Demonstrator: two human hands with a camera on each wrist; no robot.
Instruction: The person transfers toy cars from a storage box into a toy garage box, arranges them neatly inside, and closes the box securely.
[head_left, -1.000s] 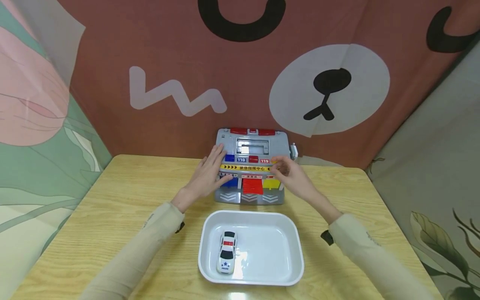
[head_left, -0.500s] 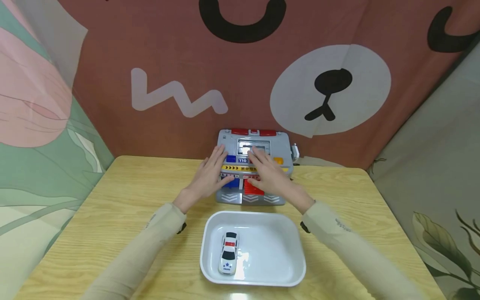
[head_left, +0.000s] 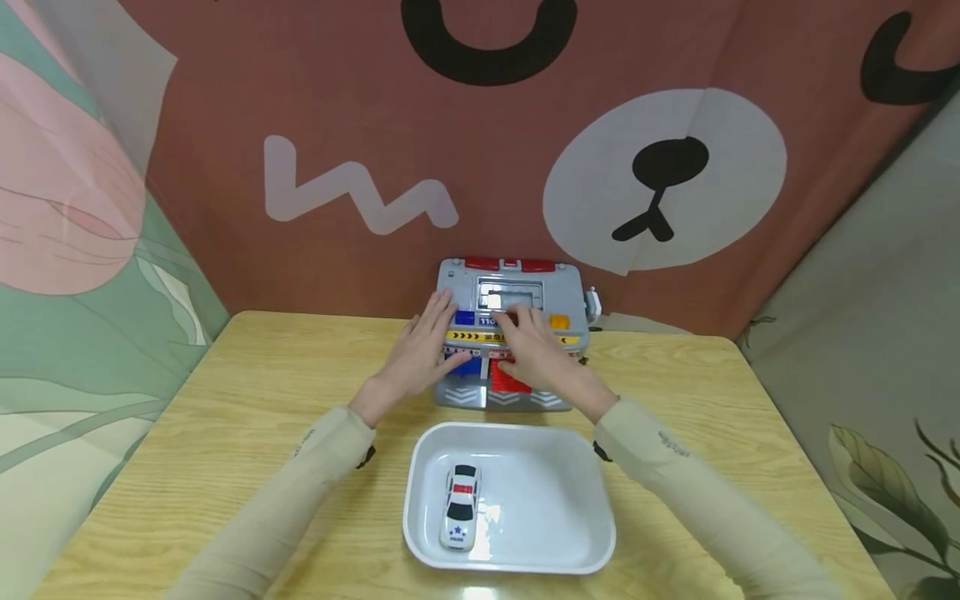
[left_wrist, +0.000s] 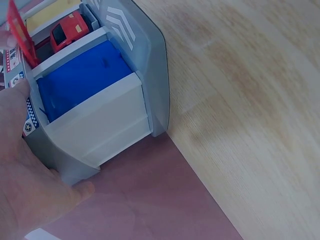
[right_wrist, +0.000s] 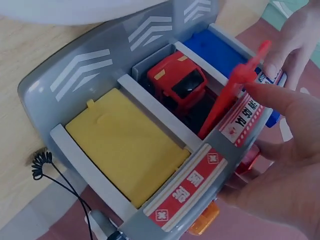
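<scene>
Station (head_left: 472, 337) is on the table (head_left: 300, 400), at its far edge; left hand (head_left: 416, 350) lies along the station's left side, fingers straight on the top, thumb spread apart from them onto the front; right hand (head_left: 540, 354) clasps the station's front edge near the middle, fingers bent over the top, thumb on the front beside the red door (right_wrist: 222, 105), fingertips by the red button (right_wrist: 247, 160); exact contact with the button is hard to tell.

Red door stands raised at the station's middle bay; red car (right_wrist: 180, 82) sits inside that bay, nose outward or inward cannot tell; yellow door (right_wrist: 127, 145) is down over the station's right bay; blue door (left_wrist: 87, 77) is down over its left bay; white chevrons mark the ramp (right_wrist: 80, 75) along the station's front; blue button (head_left: 465, 317) is on the station's top left, orange button (head_left: 559, 321) on its top right; white handle (head_left: 593, 306) is at the station's right side, coiled black cord (right_wrist: 42, 165) near it.

White tray (head_left: 551, 500) is in front of the station, apart from it; police car (head_left: 460, 508) lies upright in the tray's left part; printed backdrop (head_left: 375, 108) hangs behind the station.
</scene>
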